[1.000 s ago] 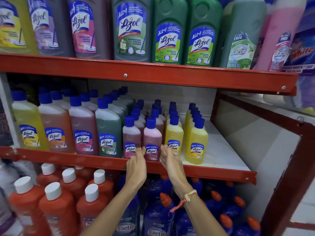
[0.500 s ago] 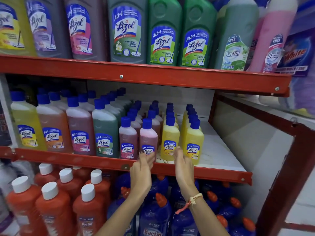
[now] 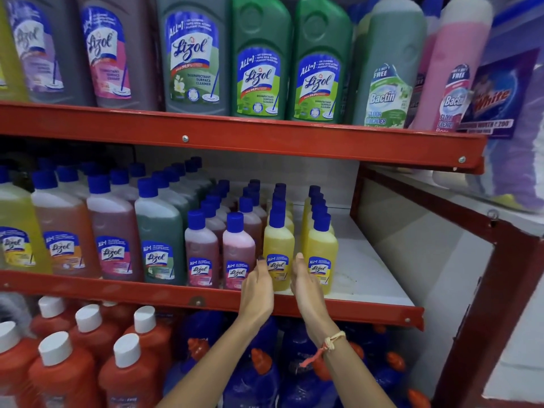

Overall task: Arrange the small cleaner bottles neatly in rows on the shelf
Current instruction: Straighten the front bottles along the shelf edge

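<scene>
Yellow front bottle point(image 3: 278, 254), lower centre of the frame, sits between my two hands at the front lip of the red shelf point(image 3: 176, 294). My left hand point(image 3: 257, 290) rests flat against the bottle's left side, fingers straight; my right hand point(image 3: 306, 285) mirrors it on the right side, thumb up by the label. Neither hand is curled around anything: both are held flat and uncurled, pressing or about to press from the sides, not lifting.

Layout as seen: four rows of small bottles run back from the front edge at centre. Two rows are pink point(image 3: 238, 254), two are yellow. The second yellow row point(image 3: 321, 254) stands just right of my right hand, with a visible gap between the two yellow rows. Larger bottles point(image 3: 160, 240) fill the shelf to the left. Bare white shelf board lies to the right.

Step in hand, as I judge it: squaring the front bottle of the left yellow row so it lines up with those behind it and faces label forward.

Next move, my estimate: nudge it gently sideways or twist it, keeping it upright. It looks light and narrow-based, so a hard push could tip it into its neighbours. After that, the right yellow row probably needs closing up toward this one.
</scene>
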`<action>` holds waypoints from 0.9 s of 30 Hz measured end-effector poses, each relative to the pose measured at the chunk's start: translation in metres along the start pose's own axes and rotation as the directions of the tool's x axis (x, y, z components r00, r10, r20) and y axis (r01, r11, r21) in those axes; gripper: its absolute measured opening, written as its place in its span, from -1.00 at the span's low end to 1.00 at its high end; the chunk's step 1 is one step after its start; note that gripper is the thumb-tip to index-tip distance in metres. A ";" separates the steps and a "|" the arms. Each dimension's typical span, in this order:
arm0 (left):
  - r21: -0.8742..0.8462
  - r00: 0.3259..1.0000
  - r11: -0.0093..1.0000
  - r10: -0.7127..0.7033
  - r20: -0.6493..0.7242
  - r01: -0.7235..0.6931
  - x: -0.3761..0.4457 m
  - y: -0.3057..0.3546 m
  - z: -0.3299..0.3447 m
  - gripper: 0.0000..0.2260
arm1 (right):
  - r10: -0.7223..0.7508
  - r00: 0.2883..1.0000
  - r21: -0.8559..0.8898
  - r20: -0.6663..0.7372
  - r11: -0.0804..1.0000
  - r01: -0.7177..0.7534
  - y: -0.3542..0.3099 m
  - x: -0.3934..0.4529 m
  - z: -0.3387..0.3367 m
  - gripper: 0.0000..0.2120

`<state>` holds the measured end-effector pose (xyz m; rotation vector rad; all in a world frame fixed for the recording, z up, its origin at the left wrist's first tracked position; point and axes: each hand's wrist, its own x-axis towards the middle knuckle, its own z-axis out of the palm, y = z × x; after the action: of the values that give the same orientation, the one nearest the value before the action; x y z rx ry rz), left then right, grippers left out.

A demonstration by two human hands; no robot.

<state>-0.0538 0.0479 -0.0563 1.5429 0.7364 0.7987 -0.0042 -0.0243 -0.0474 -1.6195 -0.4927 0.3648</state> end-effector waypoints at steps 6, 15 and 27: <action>-0.057 0.999 0.998 0.032 0.012 -0.032 -0.013 -0.005 -0.009 -0.61 | 0.022 0.999 0.106 0.047 0.994 -0.026 0.001 -0.012 -0.005 -0.49; -0.045 0.997 0.998 0.044 0.064 -0.041 -0.019 -0.009 -0.016 -0.62 | 0.003 0.999 0.093 0.034 0.996 -0.006 -0.002 -0.028 -0.005 -0.47; -0.101 0.995 0.991 0.087 -0.040 -0.090 -0.043 -0.027 -0.004 -0.55 | -0.005 0.993 0.122 -0.117 0.992 0.019 0.007 -0.025 -0.018 -0.34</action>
<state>-0.0818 0.0174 -0.0862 1.4803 0.6464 0.9180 -0.0156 -0.0530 -0.0539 -1.5077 -0.3840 0.2844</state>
